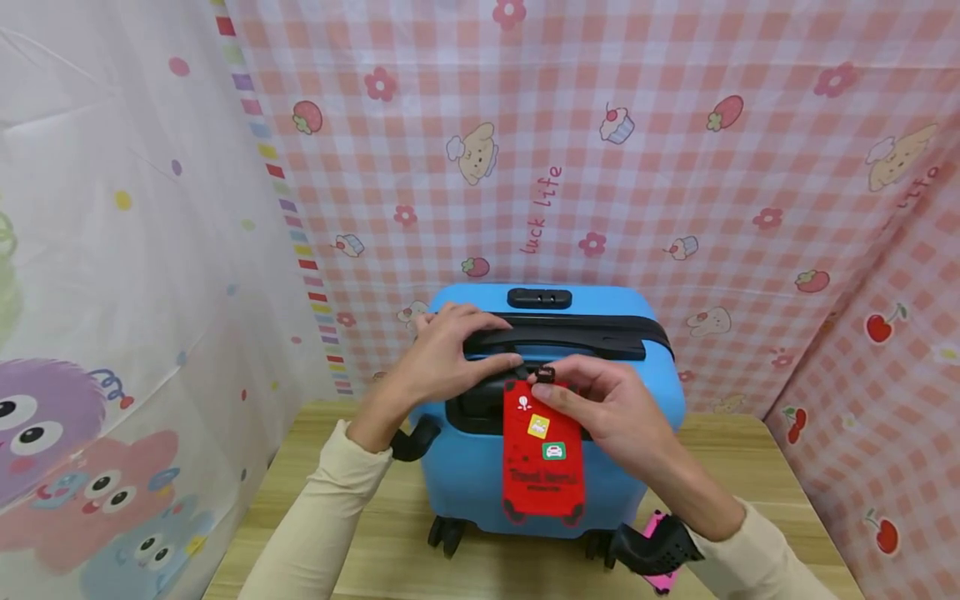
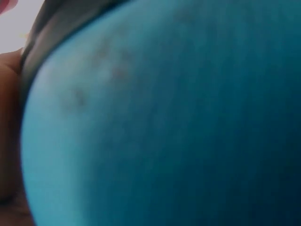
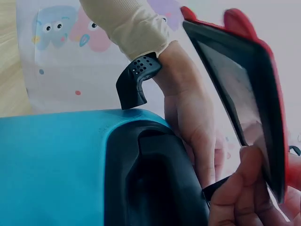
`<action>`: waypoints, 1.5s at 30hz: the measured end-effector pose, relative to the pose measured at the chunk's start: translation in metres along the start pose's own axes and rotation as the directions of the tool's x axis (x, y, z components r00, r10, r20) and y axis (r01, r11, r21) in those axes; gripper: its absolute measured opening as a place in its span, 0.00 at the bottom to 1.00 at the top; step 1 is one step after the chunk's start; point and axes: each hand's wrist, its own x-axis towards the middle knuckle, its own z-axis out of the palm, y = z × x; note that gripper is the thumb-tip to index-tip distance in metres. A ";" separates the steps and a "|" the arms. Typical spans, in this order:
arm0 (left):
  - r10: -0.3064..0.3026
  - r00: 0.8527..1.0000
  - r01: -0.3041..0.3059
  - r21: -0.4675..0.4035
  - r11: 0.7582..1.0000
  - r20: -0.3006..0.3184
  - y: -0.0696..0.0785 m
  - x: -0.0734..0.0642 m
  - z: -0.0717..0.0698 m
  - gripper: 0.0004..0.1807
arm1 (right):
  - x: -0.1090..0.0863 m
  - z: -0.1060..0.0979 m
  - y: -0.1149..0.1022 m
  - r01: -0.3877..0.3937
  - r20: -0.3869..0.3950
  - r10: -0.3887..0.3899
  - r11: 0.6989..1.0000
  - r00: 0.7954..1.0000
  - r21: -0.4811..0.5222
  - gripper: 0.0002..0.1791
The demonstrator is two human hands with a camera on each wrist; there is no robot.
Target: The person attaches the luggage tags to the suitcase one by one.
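Note:
A blue suitcase [image 1: 450, 467] stands upright, its black top handle [image 1: 562, 340] facing me. My right hand [image 1: 611, 408] pinches a red luggage tag [image 1: 543, 467] near its top, by a small black buckle [image 1: 544, 375]. The tag hangs down in front of the suitcase. In the right wrist view, the luggage tag's [image 3: 235, 80] black back and clear window show, and a black strap [image 3: 214, 188] runs between the hands. My left hand [image 1: 450, 354] rests over the handle's left end, fingers extended, thumb tip beside the strap. Blurred blue shell [image 2: 164, 132] fills most of the left wrist view.
A black combination lock [image 1: 538, 297] sits on the suitcase top. Under my right wrist, a pink tag-like item [image 1: 660, 579] lies partly hidden on the wooden table [image 1: 738, 483]. Patterned curtains [image 1: 645, 183] stand behind and at both sides.

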 end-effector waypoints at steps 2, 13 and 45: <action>-0.007 1.000 0.007 0.002 1.000 0.017 0.001 0.001 -0.001 0.23 | 0.001 0.001 -0.001 -0.002 0.019 0.002 1.000 1.000 -0.008 0.15; -0.038 0.999 0.037 0.032 0.999 0.019 0.008 0.007 0.002 0.22 | 0.013 -0.001 -0.010 0.052 0.141 -0.027 0.982 0.990 -0.182 0.14; -0.304 0.952 0.291 -0.427 0.856 0.041 0.012 0.012 0.006 0.20 | 0.046 -0.021 0.007 0.338 0.325 -0.316 0.941 0.891 -0.012 0.09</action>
